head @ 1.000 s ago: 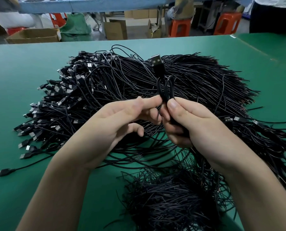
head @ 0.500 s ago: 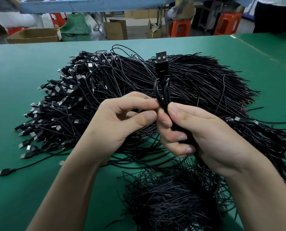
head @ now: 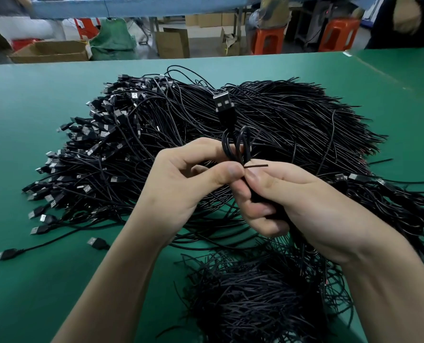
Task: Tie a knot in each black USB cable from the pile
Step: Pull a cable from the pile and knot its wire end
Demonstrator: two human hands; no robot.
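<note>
usb cable (head: 233,147) held up over the pile (head: 156,134), plug (head: 224,105) on top. its cut end (head: 256,166) now pokes out right of the loops, not showing half a second ago, so the knot looks threaded but still loose. left hand (head: 181,184) pinches the loops, right hand (head: 292,201) grips the strands below. heap of cut ends (head: 255,298) near on the green tabletop (head: 32,107); tangle may snag.

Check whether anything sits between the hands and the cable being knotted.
Nothing visible does. The left hand and right hand both pinch the looped cable directly, holding it up clear of the pile.
</note>
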